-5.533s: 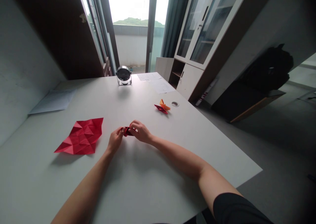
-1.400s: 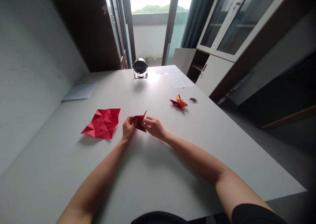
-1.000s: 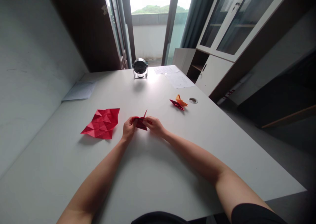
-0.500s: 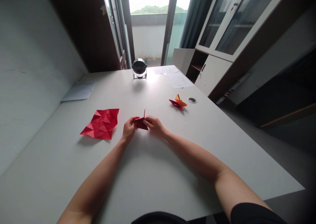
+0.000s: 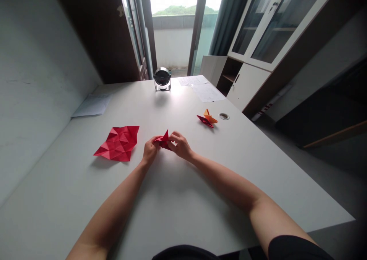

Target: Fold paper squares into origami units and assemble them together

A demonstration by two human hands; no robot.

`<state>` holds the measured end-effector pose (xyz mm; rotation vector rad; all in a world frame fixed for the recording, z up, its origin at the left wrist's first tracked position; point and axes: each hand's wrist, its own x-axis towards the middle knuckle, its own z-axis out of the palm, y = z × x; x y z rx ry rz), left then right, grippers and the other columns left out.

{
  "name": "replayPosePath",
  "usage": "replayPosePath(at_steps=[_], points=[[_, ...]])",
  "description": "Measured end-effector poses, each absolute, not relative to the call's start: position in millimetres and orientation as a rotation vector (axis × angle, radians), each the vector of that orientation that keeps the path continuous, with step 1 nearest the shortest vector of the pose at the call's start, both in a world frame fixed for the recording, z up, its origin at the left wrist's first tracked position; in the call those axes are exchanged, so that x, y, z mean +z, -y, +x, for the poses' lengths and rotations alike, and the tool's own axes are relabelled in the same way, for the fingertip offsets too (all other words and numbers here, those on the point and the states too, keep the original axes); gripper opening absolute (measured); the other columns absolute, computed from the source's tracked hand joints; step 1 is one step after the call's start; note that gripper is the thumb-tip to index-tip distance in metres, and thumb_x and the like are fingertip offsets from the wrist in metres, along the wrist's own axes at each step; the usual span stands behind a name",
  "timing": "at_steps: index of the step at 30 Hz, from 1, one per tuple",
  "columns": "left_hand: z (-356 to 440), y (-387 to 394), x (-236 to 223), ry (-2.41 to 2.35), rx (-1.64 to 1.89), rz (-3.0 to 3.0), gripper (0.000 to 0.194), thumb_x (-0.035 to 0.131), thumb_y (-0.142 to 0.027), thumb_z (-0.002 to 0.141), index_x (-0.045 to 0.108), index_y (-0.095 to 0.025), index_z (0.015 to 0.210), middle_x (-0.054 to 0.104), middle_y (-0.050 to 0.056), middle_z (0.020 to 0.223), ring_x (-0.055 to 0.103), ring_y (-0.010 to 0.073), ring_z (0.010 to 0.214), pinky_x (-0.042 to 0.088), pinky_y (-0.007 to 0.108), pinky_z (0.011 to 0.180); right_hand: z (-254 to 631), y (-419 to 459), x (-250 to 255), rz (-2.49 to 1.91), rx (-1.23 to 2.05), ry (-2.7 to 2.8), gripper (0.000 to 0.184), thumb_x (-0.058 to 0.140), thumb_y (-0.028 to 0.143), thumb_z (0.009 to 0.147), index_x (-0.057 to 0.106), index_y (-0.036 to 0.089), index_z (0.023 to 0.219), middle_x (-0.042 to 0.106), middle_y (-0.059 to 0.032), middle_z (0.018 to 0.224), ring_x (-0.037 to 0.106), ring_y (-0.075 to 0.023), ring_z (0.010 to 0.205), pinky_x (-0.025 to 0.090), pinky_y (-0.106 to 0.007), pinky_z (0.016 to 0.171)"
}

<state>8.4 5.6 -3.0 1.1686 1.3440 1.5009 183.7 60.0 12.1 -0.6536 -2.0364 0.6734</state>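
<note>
Red paper (image 5: 164, 142), seemingly part-folded, one flap (image 5: 166, 135) upright, is pinched by the fingers of your left hand (image 5: 150, 149) and right hand (image 5: 180, 145) over the tabletop (image 5: 183, 206); leftward, a creased sheet (image 5: 119, 143) lies opened out; rightward, an orange folded piece (image 5: 211, 117)

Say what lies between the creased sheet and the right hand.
From the creased sheet to the right hand, the head view shows a strip of table, the left hand, then the folded paper.

View before me: bright window (image 5: 173, 0), far end; dark curtain (image 5: 231, 19), beside it; white glass-doored cabinet (image 5: 248, 88), right; pale wall (image 5: 43, 80), left; grey floor (image 5: 332, 237), lower right
</note>
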Motion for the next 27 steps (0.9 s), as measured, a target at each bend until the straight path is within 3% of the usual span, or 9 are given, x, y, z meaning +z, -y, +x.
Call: replayPosePath(at_steps=[5, 11, 22, 27], points=[[5, -11, -9, -1.340, 1.555, 1.075, 0.033, 0.066, -0.049, 0.085, 0.068, -0.016, 0.085, 0.066, 0.002, 0.072, 0.058, 0.0154, 0.064, 0.042, 0.025, 0.060, 183, -63, 15, -0.688, 0.942, 1.749, 0.014, 0.057, 0.031, 0.090, 0.059, 0.021, 0.081, 0.057, -0.0044, 0.090, 0.054, -0.0166, 0.076, 0.048, -0.029, 0.068], [-2, -17, -14, -1.250, 1.665, 0.781, 0.034, 0.069, -0.049, 0.081, 0.062, -0.015, 0.083, 0.066, 0.003, 0.072, 0.065, 0.0186, 0.070, 0.053, 0.034, 0.075, 181, -85, -1, -0.788, 1.242, 1.303, 0.018, 0.056, 0.038, 0.086, 0.051, 0.021, 0.081, 0.053, 0.0015, 0.072, 0.053, -0.0142, 0.065, 0.049, -0.027, 0.060], [-3, -16, -5, -0.857, 1.658, 0.581, 0.034, 0.075, -0.042, 0.082, 0.067, -0.013, 0.098, 0.073, 0.009, 0.099, 0.069, 0.0210, 0.092, 0.052, 0.042, 0.097, 187, -100, -10, -0.842, 1.319, 1.071, 0.019, 0.059, 0.037, 0.082, 0.051, 0.021, 0.080, 0.058, 0.0012, 0.074, 0.058, -0.0147, 0.066, 0.052, -0.025, 0.055], [-8, -19, -11, -0.881, 1.675, 0.493, 0.031, 0.074, -0.044, 0.084, 0.065, -0.015, 0.092, 0.071, 0.005, 0.086, 0.069, 0.0182, 0.081, 0.055, 0.039, 0.089, 187, -101, -12, -0.855, 1.283, 1.129, 0.021, 0.058, 0.040, 0.085, 0.049, 0.021, 0.080, 0.059, 0.0015, 0.069, 0.059, -0.0143, 0.062, 0.051, -0.026, 0.055]])
